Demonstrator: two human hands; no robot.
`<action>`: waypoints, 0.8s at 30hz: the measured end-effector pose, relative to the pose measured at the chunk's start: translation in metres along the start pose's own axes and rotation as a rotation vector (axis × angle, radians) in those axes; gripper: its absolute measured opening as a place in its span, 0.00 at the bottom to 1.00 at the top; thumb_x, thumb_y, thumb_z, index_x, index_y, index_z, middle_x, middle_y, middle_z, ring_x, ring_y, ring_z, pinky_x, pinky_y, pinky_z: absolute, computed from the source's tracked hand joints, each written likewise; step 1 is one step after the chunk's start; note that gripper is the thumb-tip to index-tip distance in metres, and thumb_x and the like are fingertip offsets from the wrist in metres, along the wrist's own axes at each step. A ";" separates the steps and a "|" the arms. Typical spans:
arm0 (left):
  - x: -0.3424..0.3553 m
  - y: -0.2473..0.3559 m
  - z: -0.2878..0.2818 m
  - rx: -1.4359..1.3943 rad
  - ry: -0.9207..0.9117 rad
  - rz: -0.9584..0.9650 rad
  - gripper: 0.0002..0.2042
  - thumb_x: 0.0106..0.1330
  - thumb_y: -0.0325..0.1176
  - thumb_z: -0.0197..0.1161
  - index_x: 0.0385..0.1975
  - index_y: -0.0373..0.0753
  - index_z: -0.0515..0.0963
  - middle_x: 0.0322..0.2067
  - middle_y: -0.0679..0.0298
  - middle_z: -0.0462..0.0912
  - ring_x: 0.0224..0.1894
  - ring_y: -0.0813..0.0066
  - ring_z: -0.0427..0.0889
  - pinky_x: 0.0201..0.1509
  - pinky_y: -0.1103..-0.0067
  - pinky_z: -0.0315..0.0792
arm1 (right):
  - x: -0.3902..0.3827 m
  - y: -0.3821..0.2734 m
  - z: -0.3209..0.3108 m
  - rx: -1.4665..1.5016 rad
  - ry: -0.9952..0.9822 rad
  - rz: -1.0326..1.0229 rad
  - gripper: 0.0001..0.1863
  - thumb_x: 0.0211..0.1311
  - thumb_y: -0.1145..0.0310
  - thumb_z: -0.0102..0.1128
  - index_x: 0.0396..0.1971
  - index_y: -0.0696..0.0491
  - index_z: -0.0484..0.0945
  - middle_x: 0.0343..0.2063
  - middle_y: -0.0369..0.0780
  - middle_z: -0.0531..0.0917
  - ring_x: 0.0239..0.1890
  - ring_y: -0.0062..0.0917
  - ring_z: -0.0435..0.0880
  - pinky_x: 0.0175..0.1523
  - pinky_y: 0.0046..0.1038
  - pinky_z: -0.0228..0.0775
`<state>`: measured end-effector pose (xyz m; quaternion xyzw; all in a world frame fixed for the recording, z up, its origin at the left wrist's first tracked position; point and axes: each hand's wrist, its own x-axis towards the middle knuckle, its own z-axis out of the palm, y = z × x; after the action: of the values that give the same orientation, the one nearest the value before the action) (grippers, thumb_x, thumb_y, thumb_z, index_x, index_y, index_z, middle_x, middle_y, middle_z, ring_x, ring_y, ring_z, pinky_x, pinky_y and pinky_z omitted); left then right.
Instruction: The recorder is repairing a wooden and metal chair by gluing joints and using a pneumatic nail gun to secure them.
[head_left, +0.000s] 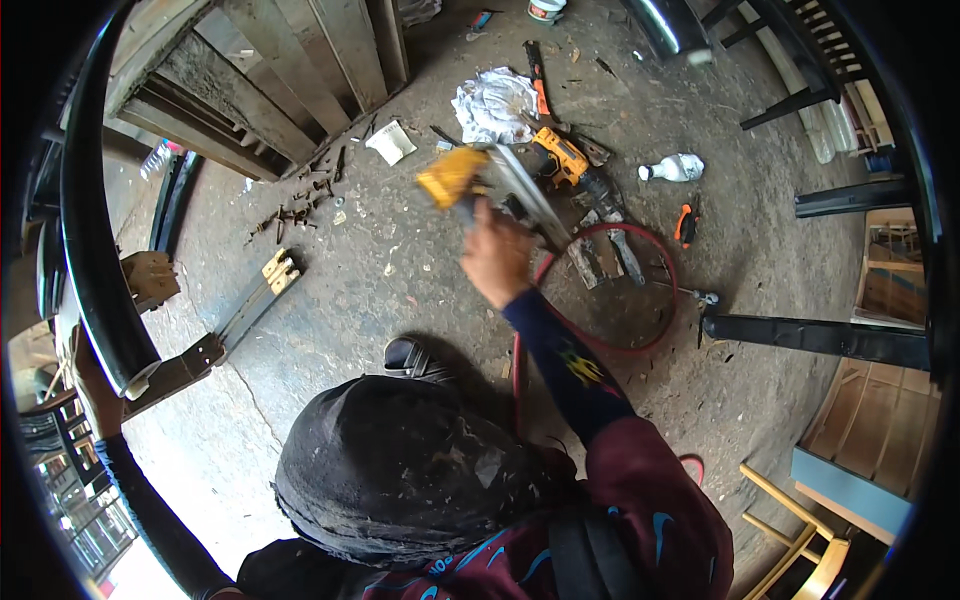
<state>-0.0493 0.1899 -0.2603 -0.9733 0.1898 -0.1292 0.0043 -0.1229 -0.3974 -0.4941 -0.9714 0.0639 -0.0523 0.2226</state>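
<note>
My right hand (500, 258) is closed around the handle of a yellow nail gun (452, 177) with a long silver magazine, held above the floor and blurred by motion. A red air hose (670, 260) loops over the floor near it. At the far left, my left hand (92, 385) grips a black glossy curved wooden piece (115, 330) near its lower end; the fingers are partly hidden. A brown wooden bar (185, 370) extends from beside that hand toward the middle.
A yellow cordless drill (563, 155), orange-handled tool (686, 222), white bottle (672, 168) and crumpled white cloth (493, 104) lie ahead. Loose bolts (298, 205) are scattered beside a wooden slatted frame (260, 80). Black furniture legs (815, 340) and a yellow wooden frame (800, 530) stand right.
</note>
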 end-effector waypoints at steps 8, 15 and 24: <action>-0.053 -0.068 0.025 -0.024 -0.073 -0.200 0.33 0.56 0.28 0.70 0.64 0.34 0.66 0.58 0.46 0.75 0.61 0.49 0.74 0.65 0.62 0.66 | 0.052 -0.088 0.108 -0.199 -0.301 0.042 0.31 0.60 0.65 0.61 0.64 0.58 0.69 0.52 0.50 0.79 0.56 0.42 0.75 0.63 0.52 0.61; -0.037 -0.018 0.015 -0.423 -0.085 -0.193 0.30 0.54 0.11 0.53 0.62 0.31 0.70 0.58 0.52 0.77 0.62 0.61 0.74 0.68 0.70 0.63 | -0.019 0.074 -0.020 -0.326 0.235 -0.155 0.17 0.52 0.67 0.64 0.44 0.51 0.81 0.45 0.44 0.81 0.48 0.39 0.78 0.55 0.40 0.69; -0.046 -0.013 0.009 -0.506 -0.013 -0.180 0.32 0.55 0.07 0.49 0.64 0.31 0.69 0.57 0.52 0.78 0.61 0.63 0.76 0.66 0.72 0.67 | -0.138 0.263 -0.114 -0.473 0.188 0.592 0.13 0.61 0.59 0.60 0.45 0.44 0.81 0.47 0.47 0.83 0.47 0.48 0.83 0.49 0.47 0.75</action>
<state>-0.0834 0.2191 -0.2802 -0.9572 0.1288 -0.0714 -0.2492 -0.3005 -0.6599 -0.5175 -0.9264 0.3718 -0.0586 -0.0088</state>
